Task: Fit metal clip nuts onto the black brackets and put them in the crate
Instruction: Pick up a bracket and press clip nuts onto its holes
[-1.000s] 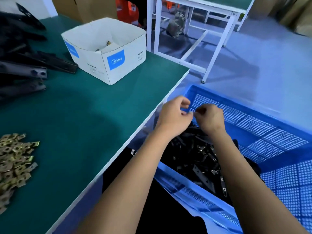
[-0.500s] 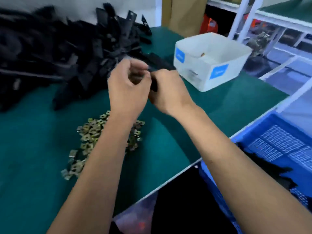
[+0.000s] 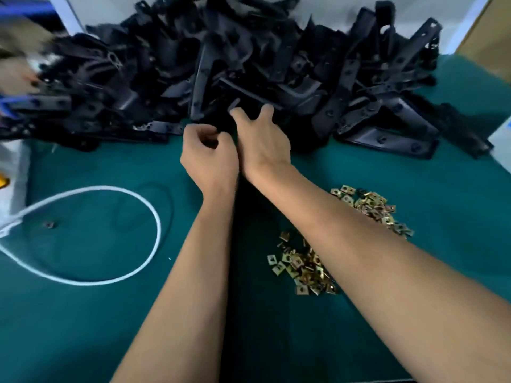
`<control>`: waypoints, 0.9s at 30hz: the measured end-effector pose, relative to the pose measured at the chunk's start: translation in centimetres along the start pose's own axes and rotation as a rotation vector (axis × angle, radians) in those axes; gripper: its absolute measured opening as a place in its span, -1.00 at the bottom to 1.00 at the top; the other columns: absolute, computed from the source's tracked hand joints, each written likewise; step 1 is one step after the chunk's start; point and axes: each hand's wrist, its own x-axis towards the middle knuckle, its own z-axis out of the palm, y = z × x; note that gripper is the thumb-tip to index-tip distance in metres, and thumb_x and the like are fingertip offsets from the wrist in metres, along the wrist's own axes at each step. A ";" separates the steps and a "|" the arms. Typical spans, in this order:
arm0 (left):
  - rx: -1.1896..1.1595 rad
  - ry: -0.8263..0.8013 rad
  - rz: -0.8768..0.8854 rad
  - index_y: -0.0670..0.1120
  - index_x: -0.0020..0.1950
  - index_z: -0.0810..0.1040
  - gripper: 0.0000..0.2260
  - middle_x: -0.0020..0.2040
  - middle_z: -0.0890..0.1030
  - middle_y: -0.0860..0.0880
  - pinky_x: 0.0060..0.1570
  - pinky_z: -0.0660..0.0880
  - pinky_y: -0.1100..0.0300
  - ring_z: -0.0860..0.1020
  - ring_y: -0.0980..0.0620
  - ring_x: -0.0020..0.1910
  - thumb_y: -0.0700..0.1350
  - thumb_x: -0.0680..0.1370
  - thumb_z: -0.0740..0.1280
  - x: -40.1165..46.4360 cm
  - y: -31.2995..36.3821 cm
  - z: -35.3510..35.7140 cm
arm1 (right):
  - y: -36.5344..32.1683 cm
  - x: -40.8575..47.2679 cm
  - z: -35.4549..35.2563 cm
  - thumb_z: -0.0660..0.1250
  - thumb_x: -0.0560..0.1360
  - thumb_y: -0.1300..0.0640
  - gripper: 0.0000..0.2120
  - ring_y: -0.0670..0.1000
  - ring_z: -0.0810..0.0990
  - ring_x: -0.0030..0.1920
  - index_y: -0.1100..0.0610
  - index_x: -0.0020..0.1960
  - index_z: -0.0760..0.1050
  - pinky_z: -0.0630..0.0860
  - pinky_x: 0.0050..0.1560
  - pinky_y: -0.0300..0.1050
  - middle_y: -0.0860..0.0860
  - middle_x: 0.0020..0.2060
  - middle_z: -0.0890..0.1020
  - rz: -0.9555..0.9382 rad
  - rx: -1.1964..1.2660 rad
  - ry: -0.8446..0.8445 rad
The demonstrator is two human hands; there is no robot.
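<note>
A big heap of black brackets (image 3: 276,59) fills the back of the green table (image 3: 83,322). My right hand (image 3: 262,139) reaches into the heap's front edge, its fingers spread and touching a bracket. Just to its left, my left hand (image 3: 210,158) hovers at the edge of the heap with its fingers curled; I see nothing in it. Brass-coloured clip nuts (image 3: 301,269) lie in a loose pile on the mat under my right forearm, with more clip nuts (image 3: 370,208) on its far side. The crate is out of view.
A white cable (image 3: 116,275) loops over the left of the mat, and a single nut (image 3: 49,224) lies inside the loop. A white box corner (image 3: 503,134) shows at the right edge. Blurred items sit at the far left.
The view swung left from the blue crate to the bracket heap. My hands, close together over the crate and then over the table, have parted; the right one now reaches into the brackets.
</note>
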 end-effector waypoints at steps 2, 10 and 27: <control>-0.010 0.005 -0.033 -0.16 -0.03 0.58 -0.91 -0.22 0.54 0.15 -0.19 0.34 0.53 0.48 0.32 -0.27 -0.26 0.48 0.35 0.0 -0.3 0.2 | 0.0 0.7 0.5 0.32 0.61 0.15 -0.64 0.23 0.45 0.13 0.00 0.38 0.39 0.38 -0.22 0.01 0.20 0.38 0.24 0.055 -0.075 0.021; -0.039 -0.082 -0.076 -0.11 -0.07 0.58 -0.97 -0.22 0.56 0.13 -0.18 0.40 0.45 0.53 0.32 -0.24 -0.19 0.51 0.35 -0.6 -0.4 1.9 | 1.5 0.8 -0.7 0.26 0.63 0.18 -0.78 0.26 0.45 0.13 0.13 0.26 0.52 0.36 -0.19 0.00 0.19 0.31 0.31 0.206 -0.135 -0.116; -0.983 -0.781 -0.689 -0.28 0.42 0.48 -0.34 0.28 0.64 -0.19 0.30 0.55 -0.01 0.64 -0.09 0.24 0.28 0.68 0.11 -0.6 1.2 0.9 | 6.7 -5.3 -5.1 0.51 0.46 0.27 -0.76 0.03 0.61 -0.10 0.17 -0.24 0.45 0.61 -0.04 0.03 0.07 -0.13 0.65 -0.390 0.854 -0.152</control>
